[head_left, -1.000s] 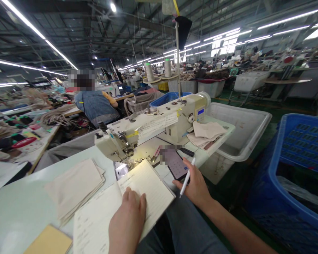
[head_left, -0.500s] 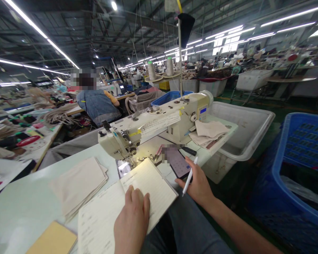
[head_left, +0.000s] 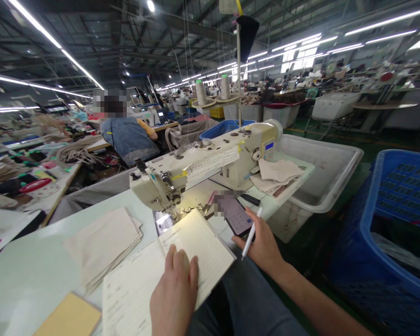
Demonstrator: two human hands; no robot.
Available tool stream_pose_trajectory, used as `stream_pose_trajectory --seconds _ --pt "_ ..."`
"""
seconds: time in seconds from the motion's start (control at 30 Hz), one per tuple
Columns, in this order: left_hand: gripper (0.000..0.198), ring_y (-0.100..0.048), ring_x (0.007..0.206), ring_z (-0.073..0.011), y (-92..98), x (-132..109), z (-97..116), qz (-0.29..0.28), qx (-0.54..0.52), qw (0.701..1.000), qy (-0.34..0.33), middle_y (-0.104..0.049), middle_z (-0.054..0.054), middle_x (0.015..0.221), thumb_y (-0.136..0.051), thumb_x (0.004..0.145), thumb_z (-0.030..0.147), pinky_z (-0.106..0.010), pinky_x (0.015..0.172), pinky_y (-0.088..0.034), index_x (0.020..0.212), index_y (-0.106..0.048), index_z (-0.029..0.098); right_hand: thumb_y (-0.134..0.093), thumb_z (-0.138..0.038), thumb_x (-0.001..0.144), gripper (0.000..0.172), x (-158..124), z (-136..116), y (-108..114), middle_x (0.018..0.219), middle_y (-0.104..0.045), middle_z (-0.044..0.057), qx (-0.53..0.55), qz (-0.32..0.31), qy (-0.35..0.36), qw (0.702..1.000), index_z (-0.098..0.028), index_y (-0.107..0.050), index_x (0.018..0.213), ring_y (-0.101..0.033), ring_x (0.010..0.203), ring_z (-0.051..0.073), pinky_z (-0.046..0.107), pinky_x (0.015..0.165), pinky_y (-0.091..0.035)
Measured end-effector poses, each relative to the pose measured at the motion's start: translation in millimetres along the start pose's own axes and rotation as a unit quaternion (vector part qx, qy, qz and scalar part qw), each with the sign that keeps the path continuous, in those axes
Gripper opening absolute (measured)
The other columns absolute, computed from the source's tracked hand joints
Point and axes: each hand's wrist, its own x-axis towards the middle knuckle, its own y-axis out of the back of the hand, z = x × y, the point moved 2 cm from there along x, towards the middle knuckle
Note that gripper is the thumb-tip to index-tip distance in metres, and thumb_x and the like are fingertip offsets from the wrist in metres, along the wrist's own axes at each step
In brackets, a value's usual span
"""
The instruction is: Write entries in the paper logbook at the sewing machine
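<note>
An open notebook (head_left: 206,247) with lined, handwritten pages lies aslant across the table's front edge, over my lap. My left hand (head_left: 177,284) rests on its pages, fingers laid on the paper, holding nothing. A white pen (head_left: 251,238) sits between the fingers of my right hand (head_left: 266,247), tip pointing down. That same hand is at the lower right edge of a smartphone (head_left: 235,218), with the thumb along its bottom; whether it bears the phone's weight I cannot tell. The phone's screen shows a keypad. Behind the notebook stands a sewing machine (head_left: 206,158).
A stack of beige fabric pieces (head_left: 105,242) and a tan card (head_left: 70,317) lie on the left. More cloth (head_left: 278,172) is at the machine's right end. A white bin (head_left: 331,163) and a blue basket (head_left: 367,219) stand right. A person (head_left: 128,140) sits beyond the table.
</note>
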Motion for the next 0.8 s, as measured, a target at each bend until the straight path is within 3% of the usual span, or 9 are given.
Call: stream_pose_trajectory --seconds 0.27,0.43,0.6,0.8 --pt "0.046 -0.069 0.088 -0.0184 1.2 2.4 0.5 0.013 0.009 1.0 0.013 -0.043 -0.014 0.149 -0.021 0.098 0.042 -0.031 0.06 -0.053 0.125 -0.048 0.016 -0.078 -0.029 0.075 0.079 0.2 -0.6 0.7 0.143 -0.051 0.019 -0.009 0.003 0.002 1.0 -0.016 -0.038 0.141 -0.051 0.131 0.036 0.055 0.107 -0.046" --pt "0.044 -0.051 0.131 -0.0239 2.1 4.0 0.9 0.011 0.009 1.0 -0.014 -0.055 -0.012 0.135 -0.022 0.098 0.039 -0.027 0.07 -0.055 0.122 -0.051 0.015 -0.077 -0.029 0.076 0.078 0.4 -1.2 0.7 0.143 -0.051 0.019 -0.005 0.007 0.007 1.0 -0.016 -0.038 0.142 -0.051 0.132 0.036 0.055 0.107 -0.046" --pt "0.039 -0.067 0.101 -0.0203 0.3 2.4 -0.6 0.007 0.016 1.0 0.002 -0.047 -0.015 0.144 -0.027 0.097 0.036 -0.027 0.061 -0.052 0.12 -0.053 0.018 -0.079 -0.029 0.074 0.079 0.6 0.5 0.4 0.143 -0.051 0.02 -0.005 0.007 0.01 1.0 -0.015 -0.039 0.141 -0.052 0.13 0.036 0.056 0.106 -0.047" --pt "0.038 -0.068 0.089 -0.0165 2.6 2.8 -1.6 -0.011 0.017 1.0 -0.009 -0.048 -0.014 0.146 -0.028 0.097 0.035 -0.026 0.062 -0.051 0.118 -0.054 0.019 -0.078 -0.03 0.075 0.079 0.5 1.0 0.1 0.143 -0.052 0.019 0.003 0.014 0.016 1.0 -0.016 -0.038 0.142 -0.052 0.131 0.036 0.055 0.106 -0.047"
